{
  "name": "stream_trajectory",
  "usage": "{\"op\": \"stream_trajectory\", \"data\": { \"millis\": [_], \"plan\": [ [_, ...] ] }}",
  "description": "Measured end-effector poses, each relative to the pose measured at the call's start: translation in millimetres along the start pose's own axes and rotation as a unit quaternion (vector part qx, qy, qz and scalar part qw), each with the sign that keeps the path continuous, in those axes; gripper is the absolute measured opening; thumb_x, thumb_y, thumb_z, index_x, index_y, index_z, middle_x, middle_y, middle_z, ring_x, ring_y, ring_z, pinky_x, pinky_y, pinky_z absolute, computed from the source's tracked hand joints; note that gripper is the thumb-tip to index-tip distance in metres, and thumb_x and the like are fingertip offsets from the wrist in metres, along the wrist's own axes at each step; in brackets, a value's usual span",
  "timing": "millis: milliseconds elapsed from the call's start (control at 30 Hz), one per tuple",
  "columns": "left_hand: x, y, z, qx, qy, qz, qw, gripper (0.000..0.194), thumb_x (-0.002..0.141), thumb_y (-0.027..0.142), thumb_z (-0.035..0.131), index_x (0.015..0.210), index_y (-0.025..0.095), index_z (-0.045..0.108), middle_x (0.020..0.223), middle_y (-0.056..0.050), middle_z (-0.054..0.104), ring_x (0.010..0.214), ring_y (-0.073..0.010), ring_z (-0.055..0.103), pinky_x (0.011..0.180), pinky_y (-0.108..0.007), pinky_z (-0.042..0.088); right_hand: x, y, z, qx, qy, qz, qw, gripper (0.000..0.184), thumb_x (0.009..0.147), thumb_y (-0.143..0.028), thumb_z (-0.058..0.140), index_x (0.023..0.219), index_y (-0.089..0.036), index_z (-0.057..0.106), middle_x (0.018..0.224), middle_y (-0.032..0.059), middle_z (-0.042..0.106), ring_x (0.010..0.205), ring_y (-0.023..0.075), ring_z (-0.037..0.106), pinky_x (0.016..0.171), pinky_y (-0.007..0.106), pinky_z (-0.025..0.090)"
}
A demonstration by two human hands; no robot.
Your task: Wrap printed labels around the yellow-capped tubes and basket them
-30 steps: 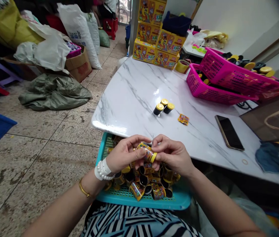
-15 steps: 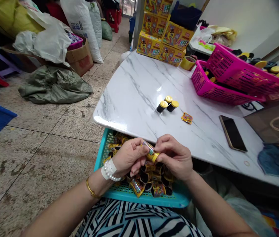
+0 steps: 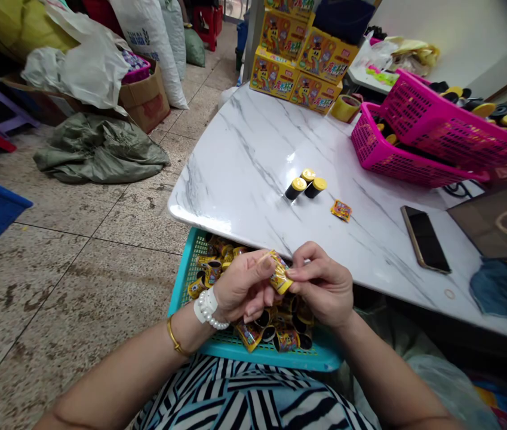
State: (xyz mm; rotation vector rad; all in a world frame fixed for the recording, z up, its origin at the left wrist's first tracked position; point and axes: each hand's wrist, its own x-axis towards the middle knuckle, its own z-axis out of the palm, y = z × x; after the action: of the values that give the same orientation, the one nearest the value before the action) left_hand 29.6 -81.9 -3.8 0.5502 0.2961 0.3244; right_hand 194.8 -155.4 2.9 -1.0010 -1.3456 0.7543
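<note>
Between my two hands is a small yellow printed cup (image 3: 280, 276), its coloured label facing up. My left hand (image 3: 246, 283) is closed round its left side, thumb on top. With thumb and forefinger, my right hand (image 3: 322, 286) pinches its right edge. Below them a turquoise basket (image 3: 275, 358) holds many similar yellow cups with dark insides, partly hidden by my hands. On the table, three black canisters with yellow lids (image 3: 307, 184) stand in a cluster beyond my hands. A small orange printed packet (image 3: 341, 210) lies flat to their right.
The white marbled table (image 3: 235, 173) has a rounded left corner. A phone (image 3: 425, 239) lies on the right, near pink baskets (image 3: 414, 158) of lidded canisters. Yellow boxes (image 3: 316, 92) and a tape roll (image 3: 345, 108) stand at the back. A grey-green sack (image 3: 101, 149) lies on the floor.
The cup has turned a little in my hands, and more of its printed side shows. My right fingers have closed in on its edge. The view has shifted slightly.
</note>
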Motion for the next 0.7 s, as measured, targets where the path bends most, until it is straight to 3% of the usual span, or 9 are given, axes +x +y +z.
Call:
{"op": "stream_trajectory", "data": {
  "millis": [67, 233, 400, 500, 633, 700],
  "plan": [
    [-1, 1, -0.2, -0.006, -0.011, -0.008, 1.000, 0.042, 0.076, 0.050, 0.078, 0.083, 0.015, 0.057, 0.054, 0.003, 0.066, 0.024, -0.0032, 0.038, 0.023, -0.013, 0.034, 1, -1, 0, 0.011, 0.002, -0.002, 1.000, 0.025, 0.082, -0.015, 0.077, 0.099, -0.033, 0.077, 0.086, -0.0005, 0.055, 0.074, 0.0112, 0.055, 0.064, 0.024, 0.047],
    [-2, 0, 3.7, 0.022, 0.028, -0.012, 0.999, 0.041, 0.077, 0.050, 0.077, 0.081, 0.016, 0.055, 0.044, 0.006, 0.058, 0.022, -0.0039, 0.033, 0.020, -0.013, 0.029, 1, -1, -1, -0.044, -0.038, 0.007, 0.998, 0.029, 0.083, -0.021, 0.077, 0.110, -0.030, 0.076, 0.092, 0.0029, 0.056, 0.079, 0.0140, 0.057, 0.064, 0.027, 0.048],
    [2, -9, 8.6, 0.040, 0.067, -0.023, 0.997, 0.044, 0.076, 0.055, 0.076, 0.079, 0.017, 0.053, 0.042, 0.008, 0.055, 0.021, -0.0044, 0.032, 0.020, -0.014, 0.026, -9, 8, 2, -0.046, 0.022, -0.010, 0.999, 0.030, 0.081, -0.012, 0.077, 0.104, -0.032, 0.077, 0.083, -0.0006, 0.054, 0.066, 0.0102, 0.053, 0.055, 0.024, 0.043],
    [5, -11, 4.8, 0.061, 0.073, -0.034, 0.995, 0.046, 0.073, 0.055, 0.079, 0.079, 0.018, 0.051, 0.041, 0.008, 0.054, 0.021, -0.0046, 0.033, 0.021, -0.014, 0.026, -12, 13, 2, -0.024, 0.039, 0.018, 0.999, 0.027, 0.081, -0.011, 0.076, 0.098, -0.032, 0.078, 0.081, -0.0009, 0.054, 0.064, 0.0099, 0.055, 0.053, 0.023, 0.046],
    [4, -4, -4.7, 0.091, 0.031, -0.048, 0.994, 0.049, 0.077, 0.063, 0.070, 0.085, 0.017, 0.053, 0.050, 0.003, 0.062, 0.024, -0.0036, 0.036, 0.024, -0.013, 0.023, -10, 12, -3, 0.051, 0.003, 0.101, 0.994, 0.014, 0.086, -0.021, 0.072, 0.094, -0.031, 0.078, 0.088, -0.0002, 0.055, 0.056, 0.0087, 0.061, 0.047, 0.025, 0.054],
    [2, 2, -7.9, 0.120, 0.057, -0.040, 0.990, 0.044, 0.081, 0.058, 0.069, 0.085, 0.018, 0.053, 0.051, 0.004, 0.061, 0.026, -0.0016, 0.034, 0.027, -0.012, 0.021, -8, 8, -4, 0.042, -0.002, 0.112, 0.993, 0.014, 0.086, -0.025, 0.073, 0.099, -0.030, 0.077, 0.092, 0.0008, 0.056, 0.055, 0.0085, 0.061, 0.046, 0.025, 0.055]
  ]
}}
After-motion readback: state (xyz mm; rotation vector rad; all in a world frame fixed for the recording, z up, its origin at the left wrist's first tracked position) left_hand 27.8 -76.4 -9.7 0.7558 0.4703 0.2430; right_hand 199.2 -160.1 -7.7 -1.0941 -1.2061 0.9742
